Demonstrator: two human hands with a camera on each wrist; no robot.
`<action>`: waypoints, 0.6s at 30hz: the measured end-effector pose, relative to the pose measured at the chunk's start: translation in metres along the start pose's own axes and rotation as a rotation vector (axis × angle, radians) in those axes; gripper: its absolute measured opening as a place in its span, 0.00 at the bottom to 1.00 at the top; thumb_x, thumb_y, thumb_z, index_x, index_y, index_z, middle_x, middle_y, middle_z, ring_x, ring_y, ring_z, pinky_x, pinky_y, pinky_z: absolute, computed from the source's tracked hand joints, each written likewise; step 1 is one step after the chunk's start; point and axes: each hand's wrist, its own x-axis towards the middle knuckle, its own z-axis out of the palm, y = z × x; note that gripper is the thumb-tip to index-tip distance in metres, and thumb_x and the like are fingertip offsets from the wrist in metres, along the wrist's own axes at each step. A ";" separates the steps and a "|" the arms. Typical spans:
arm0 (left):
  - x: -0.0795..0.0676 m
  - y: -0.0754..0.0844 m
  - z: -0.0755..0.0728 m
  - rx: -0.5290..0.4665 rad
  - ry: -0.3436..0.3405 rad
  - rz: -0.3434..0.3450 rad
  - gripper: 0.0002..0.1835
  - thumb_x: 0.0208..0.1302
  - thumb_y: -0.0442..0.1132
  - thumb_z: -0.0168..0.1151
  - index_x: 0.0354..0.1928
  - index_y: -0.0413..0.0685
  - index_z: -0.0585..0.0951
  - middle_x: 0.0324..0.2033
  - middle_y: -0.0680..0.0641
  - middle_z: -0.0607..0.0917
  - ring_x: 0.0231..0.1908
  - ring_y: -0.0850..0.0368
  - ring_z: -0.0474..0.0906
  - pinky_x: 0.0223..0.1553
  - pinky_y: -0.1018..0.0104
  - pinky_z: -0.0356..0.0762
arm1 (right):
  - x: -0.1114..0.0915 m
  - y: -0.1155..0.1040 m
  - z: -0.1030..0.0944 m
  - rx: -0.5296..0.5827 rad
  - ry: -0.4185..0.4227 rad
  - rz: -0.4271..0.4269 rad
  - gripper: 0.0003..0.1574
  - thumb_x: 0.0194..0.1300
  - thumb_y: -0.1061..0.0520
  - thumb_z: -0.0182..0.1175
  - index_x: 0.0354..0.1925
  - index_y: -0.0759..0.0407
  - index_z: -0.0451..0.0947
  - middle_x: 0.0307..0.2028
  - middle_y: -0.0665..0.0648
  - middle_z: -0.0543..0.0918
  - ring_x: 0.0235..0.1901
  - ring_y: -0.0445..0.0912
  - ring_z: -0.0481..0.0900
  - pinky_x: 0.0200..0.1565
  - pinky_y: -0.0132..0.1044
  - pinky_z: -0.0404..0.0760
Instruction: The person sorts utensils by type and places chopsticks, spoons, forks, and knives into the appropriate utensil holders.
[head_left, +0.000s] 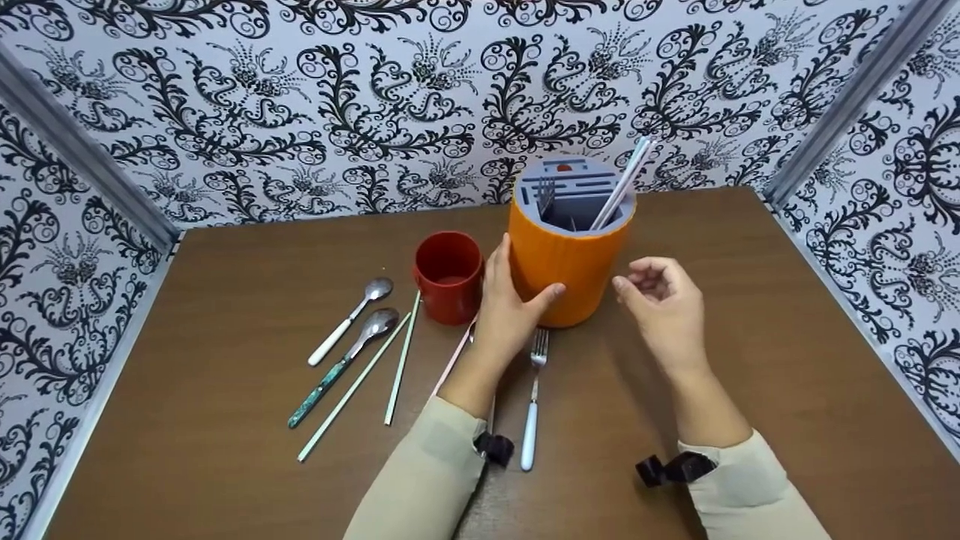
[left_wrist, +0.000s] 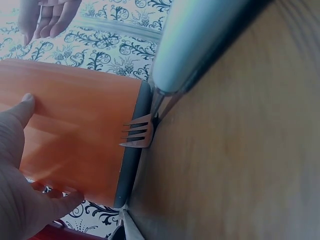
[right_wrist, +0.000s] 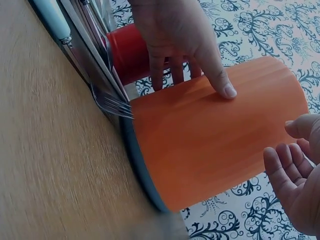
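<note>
An orange cylindrical cutlery holder [head_left: 566, 274] with a grey slotted top stands on the table. White chopsticks [head_left: 626, 184] lean out of its right side, and fork tines [head_left: 546, 195] show at its left. My left hand [head_left: 510, 311] holds the holder's left side, its thumb across the front and its fingers around the side. Just to the right of the holder, my right hand [head_left: 667, 311] hovers with loosely bent fingers, apart from it and holding nothing. A fork [head_left: 531, 420] with a pale blue handle lies in front of the holder, its tines by the base.
Left of the holder stands a red cup [head_left: 450, 304]. Two spoons, one white-handled [head_left: 330, 343] and one green-handled [head_left: 322, 391], lie further left beside pale green chopsticks [head_left: 356, 384]. A pink chopstick [head_left: 452, 360] runs partly under my left arm. Patterned walls [head_left: 405, 97] enclose the table.
</note>
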 end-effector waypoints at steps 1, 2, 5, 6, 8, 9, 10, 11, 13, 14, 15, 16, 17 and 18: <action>0.000 0.000 0.000 0.000 0.000 0.003 0.58 0.60 0.59 0.74 0.84 0.60 0.49 0.80 0.50 0.60 0.78 0.51 0.60 0.79 0.51 0.59 | 0.000 0.000 0.000 -0.006 -0.009 0.002 0.13 0.63 0.70 0.70 0.44 0.62 0.80 0.33 0.54 0.81 0.31 0.43 0.82 0.36 0.29 0.86; 0.000 -0.001 -0.001 -0.001 0.002 0.008 0.57 0.60 0.59 0.74 0.84 0.60 0.49 0.80 0.50 0.60 0.77 0.51 0.60 0.79 0.51 0.59 | -0.001 0.000 0.001 -0.015 -0.021 0.007 0.13 0.63 0.69 0.70 0.45 0.62 0.79 0.34 0.54 0.81 0.31 0.43 0.82 0.37 0.29 0.86; 0.000 -0.001 -0.001 -0.003 0.002 0.012 0.57 0.60 0.59 0.74 0.84 0.59 0.49 0.79 0.49 0.60 0.77 0.51 0.60 0.79 0.51 0.59 | -0.002 0.001 0.002 -0.060 -0.069 0.028 0.15 0.64 0.66 0.71 0.47 0.64 0.78 0.35 0.54 0.81 0.33 0.43 0.82 0.38 0.28 0.87; 0.000 -0.001 -0.002 -0.006 0.003 0.012 0.57 0.61 0.59 0.74 0.84 0.59 0.49 0.80 0.49 0.60 0.77 0.51 0.60 0.79 0.51 0.60 | -0.002 0.001 0.002 -0.076 -0.087 0.037 0.16 0.64 0.65 0.72 0.48 0.64 0.78 0.36 0.54 0.81 0.34 0.43 0.82 0.39 0.28 0.86; -0.001 -0.001 -0.002 -0.013 0.004 0.012 0.57 0.61 0.58 0.74 0.84 0.59 0.49 0.80 0.49 0.60 0.77 0.50 0.61 0.79 0.51 0.60 | -0.003 0.002 0.002 -0.122 -0.129 0.059 0.19 0.64 0.62 0.72 0.50 0.66 0.78 0.37 0.55 0.81 0.36 0.43 0.81 0.40 0.27 0.86; -0.001 -0.001 -0.002 -0.016 0.003 0.013 0.57 0.61 0.58 0.74 0.84 0.59 0.49 0.80 0.49 0.60 0.77 0.50 0.61 0.79 0.51 0.60 | -0.003 0.003 0.003 -0.152 -0.149 0.066 0.20 0.65 0.61 0.72 0.51 0.67 0.78 0.38 0.56 0.81 0.36 0.44 0.81 0.41 0.27 0.85; -0.001 -0.001 -0.002 -0.017 0.003 0.015 0.57 0.61 0.58 0.74 0.84 0.58 0.49 0.80 0.49 0.60 0.77 0.50 0.61 0.79 0.51 0.60 | -0.004 0.003 0.003 -0.185 -0.169 0.071 0.22 0.65 0.59 0.73 0.52 0.67 0.78 0.39 0.57 0.81 0.38 0.44 0.81 0.41 0.26 0.85; -0.001 -0.001 -0.002 -0.019 0.003 0.016 0.57 0.61 0.58 0.74 0.84 0.59 0.49 0.80 0.49 0.60 0.77 0.50 0.61 0.79 0.51 0.60 | -0.005 0.004 0.004 -0.217 -0.187 0.077 0.23 0.65 0.58 0.73 0.53 0.67 0.78 0.40 0.58 0.82 0.39 0.44 0.80 0.42 0.25 0.84; -0.001 -0.001 -0.002 -0.018 0.007 0.025 0.57 0.61 0.58 0.74 0.84 0.58 0.50 0.79 0.49 0.60 0.77 0.50 0.61 0.79 0.52 0.60 | -0.007 0.005 0.005 -0.290 -0.221 0.080 0.24 0.66 0.55 0.73 0.54 0.66 0.78 0.42 0.59 0.82 0.40 0.46 0.80 0.43 0.23 0.82; -0.001 -0.001 -0.002 -0.016 0.010 0.030 0.57 0.61 0.58 0.74 0.84 0.58 0.50 0.79 0.49 0.61 0.77 0.50 0.61 0.79 0.52 0.60 | -0.008 0.005 0.005 -0.324 -0.235 0.079 0.24 0.66 0.54 0.72 0.54 0.65 0.79 0.43 0.60 0.82 0.41 0.46 0.79 0.43 0.23 0.81; -0.001 -0.002 -0.001 -0.014 0.015 0.040 0.57 0.61 0.58 0.74 0.84 0.57 0.50 0.79 0.48 0.61 0.77 0.50 0.62 0.79 0.52 0.60 | -0.009 0.006 0.006 -0.349 -0.247 0.075 0.24 0.66 0.54 0.72 0.54 0.64 0.79 0.43 0.60 0.83 0.41 0.47 0.79 0.43 0.23 0.81; 0.000 -0.002 -0.001 -0.010 0.021 0.050 0.57 0.60 0.58 0.75 0.83 0.55 0.51 0.79 0.48 0.62 0.77 0.50 0.62 0.79 0.52 0.60 | -0.011 0.007 0.007 -0.372 -0.260 0.072 0.24 0.66 0.53 0.73 0.54 0.64 0.79 0.43 0.60 0.83 0.41 0.47 0.80 0.43 0.23 0.80; 0.000 -0.002 -0.001 -0.006 0.025 0.059 0.57 0.60 0.58 0.75 0.83 0.54 0.51 0.78 0.47 0.62 0.77 0.49 0.62 0.79 0.53 0.59 | -0.013 0.007 0.009 -0.392 -0.272 0.069 0.23 0.66 0.54 0.73 0.54 0.64 0.79 0.43 0.60 0.83 0.40 0.47 0.80 0.43 0.23 0.80; 0.000 -0.002 -0.001 -0.004 0.029 0.068 0.57 0.60 0.57 0.76 0.83 0.52 0.52 0.78 0.46 0.63 0.77 0.49 0.62 0.79 0.53 0.59 | -0.015 0.008 0.010 -0.409 -0.283 0.063 0.23 0.65 0.54 0.73 0.53 0.64 0.79 0.43 0.61 0.84 0.40 0.47 0.80 0.43 0.23 0.80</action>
